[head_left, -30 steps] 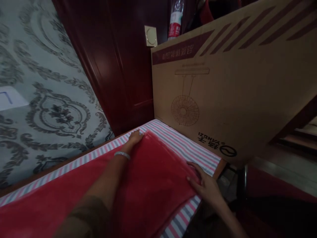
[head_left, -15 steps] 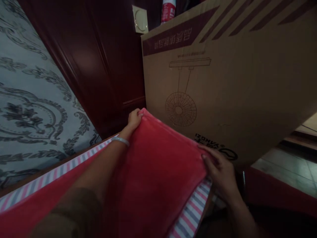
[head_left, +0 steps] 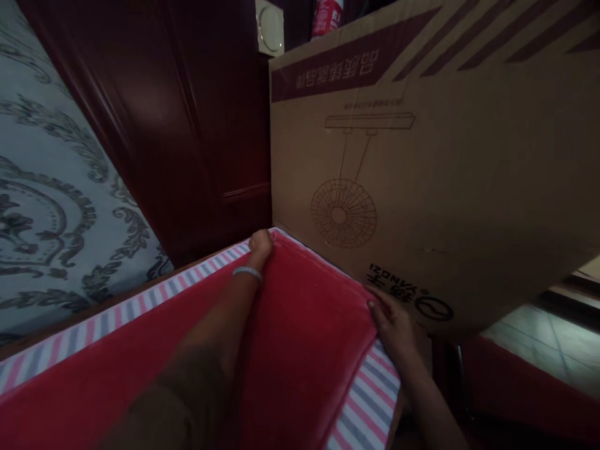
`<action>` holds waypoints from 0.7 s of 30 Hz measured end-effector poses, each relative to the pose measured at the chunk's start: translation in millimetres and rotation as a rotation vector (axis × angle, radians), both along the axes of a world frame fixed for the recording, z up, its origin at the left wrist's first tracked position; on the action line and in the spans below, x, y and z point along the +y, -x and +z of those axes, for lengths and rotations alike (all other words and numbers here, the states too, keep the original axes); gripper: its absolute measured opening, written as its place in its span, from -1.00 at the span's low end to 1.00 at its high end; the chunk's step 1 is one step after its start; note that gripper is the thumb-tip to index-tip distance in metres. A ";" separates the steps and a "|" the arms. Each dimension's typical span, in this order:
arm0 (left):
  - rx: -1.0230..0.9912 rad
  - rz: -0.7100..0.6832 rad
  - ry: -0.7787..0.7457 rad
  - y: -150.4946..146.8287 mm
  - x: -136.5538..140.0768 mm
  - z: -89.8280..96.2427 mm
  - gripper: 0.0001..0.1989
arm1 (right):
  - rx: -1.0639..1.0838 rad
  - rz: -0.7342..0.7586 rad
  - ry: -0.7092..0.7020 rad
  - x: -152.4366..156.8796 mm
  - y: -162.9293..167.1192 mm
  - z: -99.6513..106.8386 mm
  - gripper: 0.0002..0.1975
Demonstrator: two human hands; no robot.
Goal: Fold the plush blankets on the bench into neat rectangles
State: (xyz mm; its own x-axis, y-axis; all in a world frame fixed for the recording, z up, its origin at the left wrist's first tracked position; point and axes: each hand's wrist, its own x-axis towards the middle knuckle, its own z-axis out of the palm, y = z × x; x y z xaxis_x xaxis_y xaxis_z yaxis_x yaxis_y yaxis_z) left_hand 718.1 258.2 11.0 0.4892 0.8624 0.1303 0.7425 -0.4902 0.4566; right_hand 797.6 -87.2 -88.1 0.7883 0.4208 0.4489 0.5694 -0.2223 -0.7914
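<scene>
A red cloth (head_left: 309, 319) lies spread over a striped pink, grey and white sheet (head_left: 370, 400) that shows along its edges. My left hand (head_left: 261, 244), with a pale bracelet on the wrist, is closed on the cloth's far left corner, low over the sheet. At the far right corner, my right hand (head_left: 391, 322) pinches the cloth's edge between thumb and fingers. The far edge between the two hands runs close along the foot of a big cardboard box.
The cardboard box (head_left: 445, 175), printed with a fan drawing, stands upright beyond the cloth. Behind it are a dark red wooden panel (head_left: 225, 125), a round switch (head_left: 270, 28) and a red-and-white container (head_left: 328, 15). Patterned wallpaper (head_left: 51, 187) covers the left side; tiled floor (head_left: 539, 350) shows at right.
Both hands have lowered the far edge of the red cloth onto the striped sheet. The sheet's far corner now shows beside my left hand. The view has shifted slightly.
</scene>
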 end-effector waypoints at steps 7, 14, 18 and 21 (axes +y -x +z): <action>0.008 -0.307 0.105 62.3 -7.4 27.2 -0.53 | 0.093 0.003 0.000 -6.5 -0.2 3.4 -0.48; 0.108 -0.534 0.089 247.6 -67.8 50.5 -0.72 | 0.160 -0.072 0.071 -11.8 3.4 12.8 -0.43; 0.063 -0.425 -0.051 387.3 -141.3 49.0 -0.64 | 0.149 -0.103 0.109 -11.5 6.5 18.9 -0.46; -0.013 -0.142 -0.146 476.9 -206.4 36.0 -0.58 | 0.208 -0.121 0.105 -10.5 14.1 27.6 -0.38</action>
